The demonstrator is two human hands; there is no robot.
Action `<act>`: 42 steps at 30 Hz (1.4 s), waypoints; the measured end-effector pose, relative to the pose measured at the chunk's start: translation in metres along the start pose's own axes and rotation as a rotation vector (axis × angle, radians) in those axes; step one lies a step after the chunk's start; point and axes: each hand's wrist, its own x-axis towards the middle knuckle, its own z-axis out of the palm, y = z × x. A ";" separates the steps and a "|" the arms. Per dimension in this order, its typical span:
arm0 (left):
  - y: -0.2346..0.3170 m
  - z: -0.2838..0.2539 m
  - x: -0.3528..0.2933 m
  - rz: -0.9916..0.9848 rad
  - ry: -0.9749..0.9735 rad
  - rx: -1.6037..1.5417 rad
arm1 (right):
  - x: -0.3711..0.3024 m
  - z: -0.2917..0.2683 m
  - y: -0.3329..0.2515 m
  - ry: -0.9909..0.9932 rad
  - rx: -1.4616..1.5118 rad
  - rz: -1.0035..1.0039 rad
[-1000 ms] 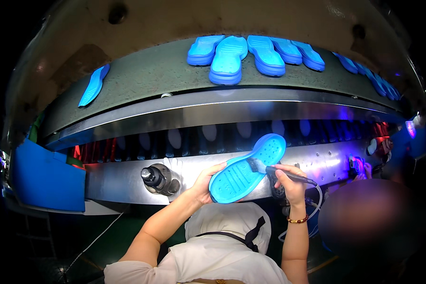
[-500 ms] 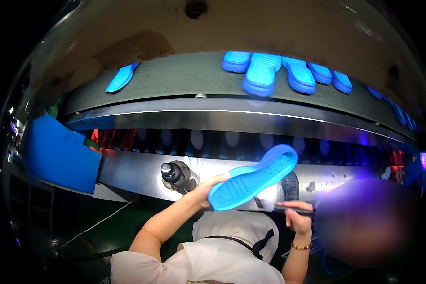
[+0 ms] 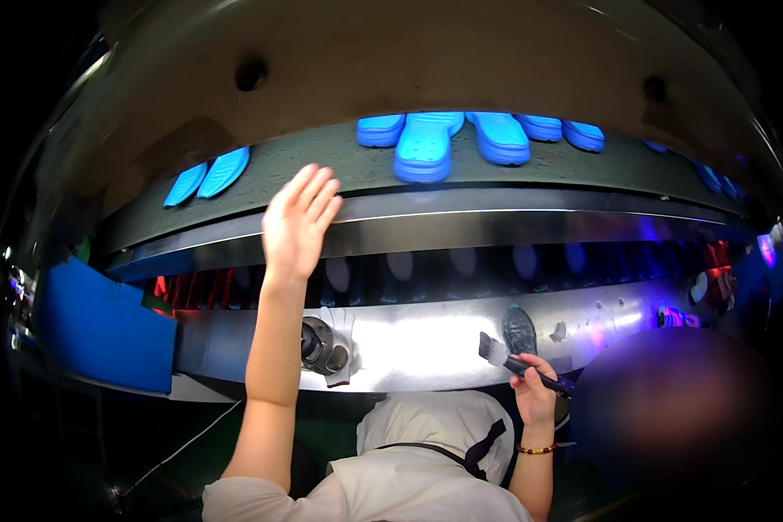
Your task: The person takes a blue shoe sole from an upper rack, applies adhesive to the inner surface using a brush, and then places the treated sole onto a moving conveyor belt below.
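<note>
My left hand [image 3: 297, 228] is raised over the front rail of the belt, palm showing and fingers stretched out, holding nothing. Closest to it on the belt are two blue shoe soles [image 3: 224, 172], side by side at the left. Lower right, my right hand [image 3: 535, 393] grips the black handle of a flat brush [image 3: 496, 350], bristles pointing up and left. Just beyond the brush, a dark shoe sole [image 3: 519, 329] lies on the metal ledge [image 3: 426, 348]. A round metal pot [image 3: 320, 346] is partly hidden by my left forearm.
More blue soles [image 3: 423, 152] lie on the dark belt [image 3: 322, 165] under an overhanging hood [image 3: 452, 52]. A metal rail [image 3: 496, 204] runs along its front. Dark shoe-shaped pieces fill the shelf below. A blue panel [image 3: 104, 317] stands left; a blurred round shape [image 3: 670, 404] is at right.
My left hand has let go of the blue sole and reached up and forward to the belt. Two soles now lie at the left, where one was. The brush stays in my right hand.
</note>
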 end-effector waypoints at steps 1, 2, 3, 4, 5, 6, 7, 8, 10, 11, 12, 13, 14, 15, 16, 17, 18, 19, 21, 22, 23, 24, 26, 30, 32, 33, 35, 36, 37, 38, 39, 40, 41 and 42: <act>-0.011 0.024 0.005 0.014 -0.078 0.225 | -0.001 -0.001 -0.001 -0.001 -0.019 0.004; -0.018 0.043 0.015 0.140 -0.115 0.489 | -0.002 -0.001 -0.002 -0.016 -0.024 0.013; -0.023 0.056 0.032 0.268 -0.150 0.751 | -0.002 -0.002 -0.003 -0.032 -0.031 0.022; -0.029 0.053 0.059 0.530 -0.135 0.987 | -0.003 0.003 -0.004 -0.038 -0.032 0.026; -0.037 0.047 0.085 0.795 -0.117 1.215 | -0.004 0.008 -0.004 -0.031 -0.053 0.003; -0.036 0.052 0.096 0.823 -0.161 1.496 | -0.004 0.010 -0.005 -0.017 -0.076 -0.024; -0.035 0.056 0.104 0.843 -0.205 1.780 | -0.005 0.009 -0.006 -0.020 -0.079 -0.025; -0.039 0.047 0.110 0.750 -0.237 1.935 | -0.006 0.007 -0.006 -0.028 -0.070 -0.007; -0.041 0.037 0.106 0.694 -0.263 1.945 | -0.010 0.000 -0.007 -0.034 -0.060 -0.001; -0.037 0.039 0.098 0.738 -0.289 1.985 | -0.012 -0.002 -0.008 -0.028 -0.058 -0.009; -0.035 0.041 0.084 0.708 -0.276 1.888 | -0.013 -0.004 -0.009 -0.013 -0.026 -0.036; -0.031 0.040 0.066 0.679 -0.262 1.795 | -0.015 -0.005 -0.009 -0.001 0.010 -0.061; -0.032 0.029 0.054 0.736 -0.243 1.647 | -0.017 -0.008 -0.009 0.036 0.013 -0.070; -0.028 0.025 0.035 0.774 -0.235 1.473 | -0.016 -0.011 -0.009 0.042 0.020 -0.079; -0.027 0.015 0.015 0.819 -0.139 1.229 | -0.015 -0.012 -0.009 0.057 0.008 -0.064; -0.029 0.004 -0.003 0.869 -0.007 1.071 | -0.013 -0.013 -0.008 0.077 -0.007 -0.052; -0.034 -0.006 -0.021 0.830 0.200 0.809 | -0.011 -0.015 -0.006 0.075 -0.029 -0.048; -0.038 -0.006 -0.038 0.809 0.464 0.576 | -0.007 -0.012 -0.004 0.077 -0.025 -0.049; -0.045 -0.014 -0.060 0.624 0.469 0.253 | 0.002 -0.007 -0.007 0.088 0.000 -0.062; -0.042 -0.016 -0.066 0.388 0.385 0.207 | 0.006 -0.007 -0.008 0.063 0.006 -0.071; -0.038 -0.024 -0.070 0.154 0.300 0.156 | 0.009 -0.005 -0.010 0.063 -0.001 -0.070; -0.031 -0.028 -0.074 -0.143 0.074 -0.076 | 0.012 -0.003 -0.013 0.037 0.004 -0.083; -0.033 -0.057 -0.088 -0.316 -0.016 -0.155 | 0.015 0.003 -0.015 -0.006 0.013 -0.108; -0.053 -0.079 -0.136 -0.358 -0.342 -0.410 | 0.013 0.014 -0.020 -0.102 0.092 -0.131; -0.067 -0.075 -0.138 -0.620 -0.303 -0.514 | 0.016 0.025 -0.025 -0.152 0.083 -0.121; -0.081 -0.077 -0.134 -0.664 -0.420 -0.540 | 0.018 0.034 -0.027 -0.204 0.073 -0.111; -0.092 -0.039 -0.132 -0.764 -0.363 -0.124 | 0.029 0.050 -0.029 -0.219 0.044 -0.104; -0.104 -0.028 -0.134 -0.805 -0.365 -0.207 | 0.034 0.056 -0.029 -0.254 0.019 -0.089; -0.111 -0.019 -0.137 -0.809 -0.467 -0.385 | 0.038 0.062 -0.030 -0.288 -0.006 -0.072; -0.117 -0.006 -0.140 -0.810 -0.488 -0.466 | 0.042 0.067 -0.031 -0.269 -0.089 -0.049; -0.119 0.007 -0.144 -0.812 -0.510 -0.549 | 0.050 0.070 -0.029 -0.267 -0.140 -0.056; -0.121 0.015 -0.144 -0.856 -0.479 -0.559 | 0.056 0.071 -0.028 -0.245 -0.158 -0.075; -0.123 0.022 -0.144 -0.901 -0.448 -0.569 | 0.063 0.071 -0.026 -0.223 -0.177 -0.094; -0.123 0.028 -0.144 -0.928 -0.430 -0.530 | 0.068 0.070 -0.025 -0.194 -0.183 -0.106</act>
